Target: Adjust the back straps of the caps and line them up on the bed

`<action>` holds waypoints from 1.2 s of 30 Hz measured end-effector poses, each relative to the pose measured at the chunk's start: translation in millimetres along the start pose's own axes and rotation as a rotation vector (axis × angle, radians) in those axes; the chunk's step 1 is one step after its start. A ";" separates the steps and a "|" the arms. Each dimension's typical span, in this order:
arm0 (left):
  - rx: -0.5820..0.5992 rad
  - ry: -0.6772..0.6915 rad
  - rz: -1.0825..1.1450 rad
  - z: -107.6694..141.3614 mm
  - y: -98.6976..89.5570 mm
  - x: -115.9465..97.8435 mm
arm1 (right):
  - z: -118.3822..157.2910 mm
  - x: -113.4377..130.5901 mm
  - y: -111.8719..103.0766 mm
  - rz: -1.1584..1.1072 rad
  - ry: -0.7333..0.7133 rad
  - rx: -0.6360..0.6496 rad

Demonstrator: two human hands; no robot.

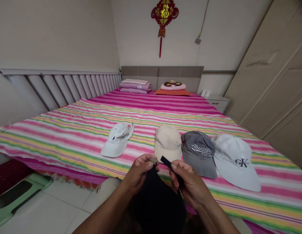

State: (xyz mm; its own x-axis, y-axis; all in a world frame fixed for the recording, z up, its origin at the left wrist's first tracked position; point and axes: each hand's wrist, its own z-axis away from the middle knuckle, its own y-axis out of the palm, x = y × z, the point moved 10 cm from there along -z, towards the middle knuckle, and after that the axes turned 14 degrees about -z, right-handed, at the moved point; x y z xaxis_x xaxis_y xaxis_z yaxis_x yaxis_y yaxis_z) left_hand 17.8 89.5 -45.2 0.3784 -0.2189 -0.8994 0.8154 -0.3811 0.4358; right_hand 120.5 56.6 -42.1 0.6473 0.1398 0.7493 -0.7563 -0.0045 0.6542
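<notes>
A black cap (158, 201) hangs between my hands at the bottom centre, its back strap parted. My left hand (141, 170) pinches the strap end with a metal buckle. The loose dark strap end is pinched in my right hand (186, 178), close to the buckle but apart from it. Beyond them on the bed lie a beige cap (167, 141), a grey cap (198, 152) with "Always" lettering and a white cap (235, 161) with a dark monogram. Further left is a smaller white cap (118, 138) with a small dark logo.
The striped bed (75, 130) spans the view, with folded bedding (135, 86) and an orange pillow (171, 92) at the headboard. A green stool (19, 195) stands at lower left. A nightstand (217, 102) is at back right.
</notes>
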 end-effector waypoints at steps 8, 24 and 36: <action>-0.021 0.025 -0.011 2.0 -1.7 -2.2 | -2.5 -11.9 4.7 -0.017 0.042 0.007; 0.022 0.069 -0.006 3.0 2.3 -3.0 | -1.8 -15.5 7.9 0.011 0.037 -0.006; 0.027 0.037 -0.017 3.3 3.4 3.8 | -0.9 -20.1 8.1 0.072 0.068 0.042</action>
State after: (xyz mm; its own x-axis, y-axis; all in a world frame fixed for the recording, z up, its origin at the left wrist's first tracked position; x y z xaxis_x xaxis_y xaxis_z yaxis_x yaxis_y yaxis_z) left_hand 20.5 84.5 -47.0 0.3813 -0.1787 -0.9070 0.8100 -0.4082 0.4210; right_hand 101.3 54.7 -52.0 0.5826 0.2044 0.7866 -0.7949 -0.0582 0.6039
